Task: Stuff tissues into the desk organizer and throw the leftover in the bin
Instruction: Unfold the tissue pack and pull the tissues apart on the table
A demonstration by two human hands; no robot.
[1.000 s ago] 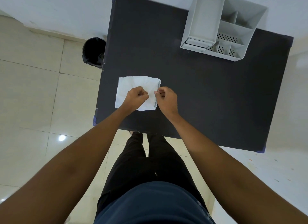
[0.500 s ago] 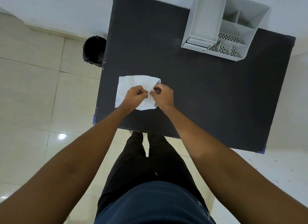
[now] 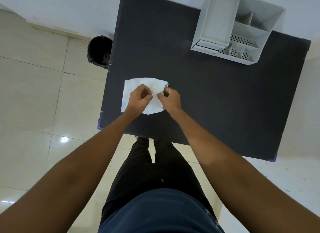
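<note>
Pale floor tiles and a white wall sit around a dark table [image 3: 207, 97], and the hands work near its close left edge. Both sets of fingers are curled small and pinch the white tissue [image 3: 138, 86] in its middle. The left hand [image 3: 139, 98] and the right hand [image 3: 168, 99] almost touch now, thumb tips close together. A second ago they were a little apart, with the right hand at the tissue's right edge. That edge has been pulled in, so the tissue looks bunched and rounder on that side. I think the person is scrunching it up to make it small enough to stuff.

Far up and to the right of the fingers stands the white desk organizer [image 3: 216, 21]; no tissue shows in its pockets. Up and to the left of the fingers, on the floor beside the table, is the black bin [image 3: 98, 50].
</note>
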